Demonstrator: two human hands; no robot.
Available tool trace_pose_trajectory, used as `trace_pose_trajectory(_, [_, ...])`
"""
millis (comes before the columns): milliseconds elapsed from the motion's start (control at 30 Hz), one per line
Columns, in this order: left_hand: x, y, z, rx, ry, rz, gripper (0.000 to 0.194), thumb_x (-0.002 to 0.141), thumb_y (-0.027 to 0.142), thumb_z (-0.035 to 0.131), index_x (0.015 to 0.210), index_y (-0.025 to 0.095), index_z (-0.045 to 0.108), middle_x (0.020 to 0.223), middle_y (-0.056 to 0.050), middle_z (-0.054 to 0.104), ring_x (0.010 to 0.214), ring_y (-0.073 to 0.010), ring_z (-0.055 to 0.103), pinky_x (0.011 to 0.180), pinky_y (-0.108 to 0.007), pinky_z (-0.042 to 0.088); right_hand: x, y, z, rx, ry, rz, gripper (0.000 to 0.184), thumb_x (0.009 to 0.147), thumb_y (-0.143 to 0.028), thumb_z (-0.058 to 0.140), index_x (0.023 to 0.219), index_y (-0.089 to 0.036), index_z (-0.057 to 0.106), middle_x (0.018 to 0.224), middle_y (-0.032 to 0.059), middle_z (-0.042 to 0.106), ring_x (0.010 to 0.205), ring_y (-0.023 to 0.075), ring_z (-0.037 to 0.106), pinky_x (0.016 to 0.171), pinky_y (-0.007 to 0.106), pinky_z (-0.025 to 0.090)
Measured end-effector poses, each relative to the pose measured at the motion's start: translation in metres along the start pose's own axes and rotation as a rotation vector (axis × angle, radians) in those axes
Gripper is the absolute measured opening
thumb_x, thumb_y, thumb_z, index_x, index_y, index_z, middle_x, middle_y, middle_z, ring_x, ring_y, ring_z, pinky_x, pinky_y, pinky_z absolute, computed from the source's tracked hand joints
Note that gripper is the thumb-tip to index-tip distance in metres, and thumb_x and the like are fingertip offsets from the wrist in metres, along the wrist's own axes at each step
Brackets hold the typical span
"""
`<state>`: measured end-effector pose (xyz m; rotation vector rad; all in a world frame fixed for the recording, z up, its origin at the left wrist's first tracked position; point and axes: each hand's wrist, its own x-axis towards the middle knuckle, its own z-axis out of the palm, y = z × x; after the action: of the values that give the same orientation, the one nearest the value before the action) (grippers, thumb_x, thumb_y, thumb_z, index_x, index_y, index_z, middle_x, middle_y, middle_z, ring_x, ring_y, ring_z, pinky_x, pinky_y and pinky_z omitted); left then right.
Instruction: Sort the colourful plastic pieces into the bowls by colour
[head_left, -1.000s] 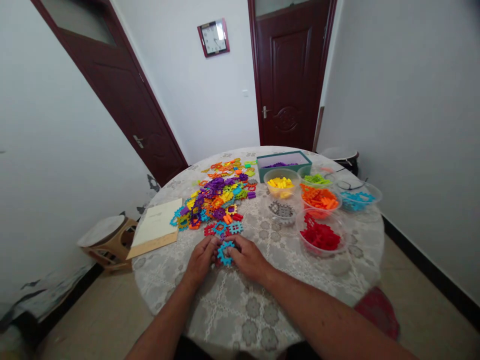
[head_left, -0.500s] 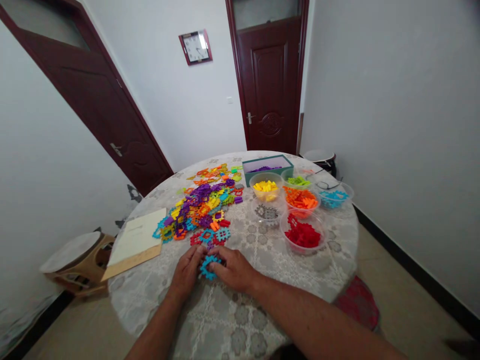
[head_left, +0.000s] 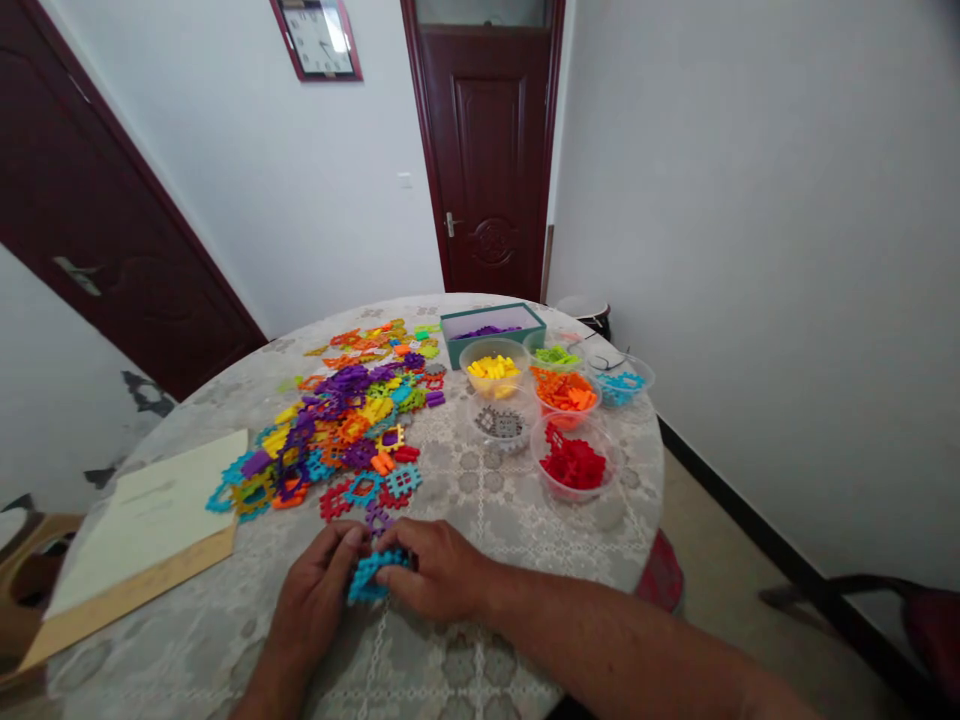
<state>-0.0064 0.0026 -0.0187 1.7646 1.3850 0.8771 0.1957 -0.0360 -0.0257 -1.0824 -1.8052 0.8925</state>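
Note:
Blue toothed plastic building pieces (head_left: 367, 580), which look like more than one layer, are held low over the near side of the table. My right hand (head_left: 442, 572) is closed on them, thumb across the near face and index finger on the far edge. At their left side, my left hand (head_left: 319, 580) is closed too, thumb and fingertips pinching at the upper left edge. A purple piece (head_left: 377, 518) lies just beyond my fingertips. Close behind it are red pieces (head_left: 335, 500) and a light blue square piece (head_left: 403, 480).
A heap of mixed coloured pieces (head_left: 352, 400) covers the table's left middle. Clear bowls of sorted pieces, such as the red bowl (head_left: 574, 465) and yellow bowl (head_left: 493, 368), stand right. Behind them is a green box (head_left: 491, 345). Paper sheets (head_left: 150, 530) lie left.
My view has turned right and moved nearer, so the table things sit further left. The blue pieces have tilted from a face-on ring to a thicker, edge-on stack between both hands.

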Motion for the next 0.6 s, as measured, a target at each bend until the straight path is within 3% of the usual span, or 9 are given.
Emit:
trace_pose_trajectory(267, [-0.006, 0.008, 0.005, -0.016, -0.057, 0.014, 0.041, 0.097, 0.059, 0.050, 0.082, 0.023, 0.064, 0.071, 0.001, 0.063, 0.068, -0.0187, 0.059, 0.067, -0.028, 0.047, -0.008, 0.002, 0.004, -0.050, -0.055, -0.231, 0.019, 0.091, -0.026, 0.063, 0.110, -0.024, 0.064, 0.105, 0.0057, 0.072, 0.100, 0.0208, 0.067, 0.096, 0.034, 0.051])
trace_pose_trajectory(600, [-0.005, -0.002, 0.004, 0.008, -0.066, 0.012, 0.046, 0.099, 0.063, 0.043, 0.080, 0.025, 0.062, 0.072, 0.001, 0.065, 0.071, -0.0205, 0.061, 0.068, -0.029, 0.047, -0.004, -0.001, -0.008, -0.291, 0.018, -0.356, 0.019, 0.099, -0.031, 0.052, 0.113, -0.024, 0.062, 0.105, 0.0086, 0.073, 0.098, 0.0223, 0.067, 0.092, 0.036, 0.054])
